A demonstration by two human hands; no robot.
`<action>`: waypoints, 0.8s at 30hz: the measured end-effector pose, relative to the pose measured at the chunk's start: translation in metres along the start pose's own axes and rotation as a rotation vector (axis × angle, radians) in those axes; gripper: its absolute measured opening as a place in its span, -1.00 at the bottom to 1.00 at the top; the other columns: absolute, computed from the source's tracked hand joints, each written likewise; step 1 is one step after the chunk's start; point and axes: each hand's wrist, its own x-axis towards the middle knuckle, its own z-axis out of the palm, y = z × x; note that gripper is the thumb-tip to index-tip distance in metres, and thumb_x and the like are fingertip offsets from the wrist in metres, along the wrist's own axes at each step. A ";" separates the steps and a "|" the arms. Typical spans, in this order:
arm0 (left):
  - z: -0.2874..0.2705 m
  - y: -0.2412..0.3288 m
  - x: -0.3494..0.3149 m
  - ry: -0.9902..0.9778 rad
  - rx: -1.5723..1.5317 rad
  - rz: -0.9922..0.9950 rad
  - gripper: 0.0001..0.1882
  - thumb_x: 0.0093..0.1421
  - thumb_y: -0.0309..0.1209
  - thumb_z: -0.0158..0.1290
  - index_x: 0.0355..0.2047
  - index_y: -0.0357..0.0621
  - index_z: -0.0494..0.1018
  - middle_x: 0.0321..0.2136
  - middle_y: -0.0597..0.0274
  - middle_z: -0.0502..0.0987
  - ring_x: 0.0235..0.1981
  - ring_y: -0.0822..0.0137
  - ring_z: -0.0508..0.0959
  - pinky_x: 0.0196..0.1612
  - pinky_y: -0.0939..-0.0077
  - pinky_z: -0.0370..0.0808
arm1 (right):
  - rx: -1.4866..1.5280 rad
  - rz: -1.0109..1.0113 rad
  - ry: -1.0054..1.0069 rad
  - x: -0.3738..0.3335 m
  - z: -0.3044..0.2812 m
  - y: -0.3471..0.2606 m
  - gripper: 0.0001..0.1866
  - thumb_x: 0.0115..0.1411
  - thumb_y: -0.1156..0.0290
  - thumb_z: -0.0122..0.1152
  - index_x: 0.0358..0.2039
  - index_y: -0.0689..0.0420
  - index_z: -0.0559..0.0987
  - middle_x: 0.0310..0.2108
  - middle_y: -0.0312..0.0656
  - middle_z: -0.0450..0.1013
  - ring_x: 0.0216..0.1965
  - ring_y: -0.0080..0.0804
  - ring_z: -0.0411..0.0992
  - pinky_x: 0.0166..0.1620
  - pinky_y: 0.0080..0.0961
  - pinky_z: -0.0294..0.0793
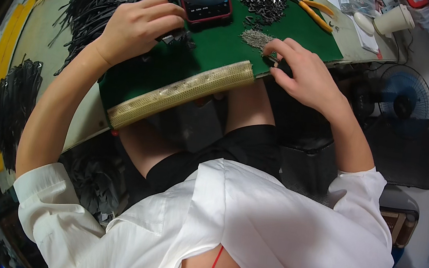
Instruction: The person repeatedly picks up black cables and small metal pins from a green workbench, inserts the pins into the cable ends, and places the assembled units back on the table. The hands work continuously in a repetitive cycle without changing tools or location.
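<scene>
My left hand (141,25) is over the green mat, its fingers bent down and closed around a small black part (172,37). Much of that part is hidden under the fingers. A big heap of black straps (99,2) lies just beyond and left of this hand. My right hand (306,74) is curled at the mat's right front edge, beside a small pile of fine metal pins (257,39). Something dark with a thin shiny tip shows between its thumb and fingers, too hidden to name.
A yellowish mesh-patterned roll (182,94) runs along the front edge of the green mat (313,44). Behind are a red-edged phone (208,13), a pile of small black pieces (267,2) and yellow-handled pliers (317,14). A white cup (394,21) and a fan (404,97) are at right.
</scene>
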 end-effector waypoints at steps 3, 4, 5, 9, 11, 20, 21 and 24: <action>-0.011 0.006 0.011 0.130 -0.049 -0.084 -0.66 -0.20 -0.63 0.18 -0.32 -0.20 0.51 -0.22 0.23 0.61 -0.30 0.18 0.57 -0.27 0.42 0.56 | -0.029 -0.021 -0.014 0.006 0.001 0.004 -0.74 0.15 0.43 0.18 -0.12 0.11 0.48 -0.21 -0.11 0.48 -0.19 -0.11 0.50 -0.13 -0.27 0.48; -0.019 0.010 0.014 0.126 -0.055 -0.127 -0.64 -0.23 -0.64 0.21 -0.31 -0.24 0.50 -0.25 0.17 0.63 -0.30 0.13 0.58 -0.22 0.41 0.55 | -0.039 -0.020 -0.021 0.007 0.002 0.004 -0.74 0.15 0.43 0.18 -0.12 0.11 0.48 -0.21 -0.11 0.48 -0.19 -0.11 0.50 -0.13 -0.27 0.48; -0.025 0.016 0.019 0.159 -0.069 -0.166 -0.66 -0.20 -0.67 0.22 -0.32 -0.25 0.52 -0.27 0.15 0.63 -0.29 0.14 0.60 -0.21 0.43 0.55 | -0.050 -0.016 -0.028 0.008 0.001 0.004 -0.74 0.15 0.43 0.18 -0.12 0.11 0.48 -0.21 -0.10 0.48 -0.20 -0.11 0.51 -0.12 -0.26 0.49; -0.037 0.041 0.034 0.235 -0.235 -0.329 -0.72 0.00 -0.68 0.24 -0.23 -0.28 0.57 -0.26 0.15 0.65 -0.25 0.26 0.65 -0.14 0.50 0.55 | -0.060 -0.001 -0.040 0.007 -0.001 0.003 -0.74 0.15 0.42 0.18 -0.12 0.11 0.48 -0.21 -0.09 0.49 -0.19 -0.09 0.51 -0.12 -0.25 0.49; -0.041 0.059 0.038 0.248 -0.331 -0.503 -0.72 0.05 -0.66 0.23 -0.18 -0.28 0.58 -0.26 0.17 0.65 -0.23 0.30 0.64 -0.12 0.52 0.55 | -0.058 -0.004 -0.047 0.007 -0.002 0.002 -0.75 0.16 0.42 0.18 -0.13 0.11 0.48 -0.21 -0.09 0.50 -0.19 -0.08 0.51 -0.11 -0.25 0.49; -0.059 0.104 0.021 0.295 -0.733 -0.905 -0.72 0.20 -0.62 0.13 -0.06 -0.31 0.55 -0.39 0.32 0.58 -0.40 0.56 0.52 -0.29 0.69 0.44 | -0.064 0.041 -0.061 0.014 0.001 0.000 -0.73 0.16 0.41 0.16 -0.11 0.11 0.47 -0.22 -0.06 0.49 -0.19 -0.05 0.51 -0.11 -0.22 0.48; -0.059 0.109 0.018 0.301 -0.721 -0.901 -0.71 0.20 -0.63 0.12 -0.05 -0.32 0.55 -0.42 0.34 0.55 -0.44 0.58 0.50 -0.35 0.71 0.41 | -0.071 0.033 -0.060 0.016 0.001 -0.002 -0.73 0.15 0.42 0.16 -0.11 0.11 0.47 -0.22 -0.06 0.49 -0.19 -0.05 0.51 -0.11 -0.22 0.48; -0.058 0.122 0.010 0.311 -0.758 -1.000 -0.64 0.12 -0.62 0.21 -0.04 -0.27 0.53 -0.45 0.25 0.61 -0.50 0.58 0.52 -0.39 0.72 0.41 | -0.091 0.010 -0.070 0.017 0.000 -0.005 -0.73 0.15 0.43 0.16 -0.11 0.10 0.47 -0.21 -0.06 0.50 -0.19 -0.03 0.51 -0.11 -0.20 0.48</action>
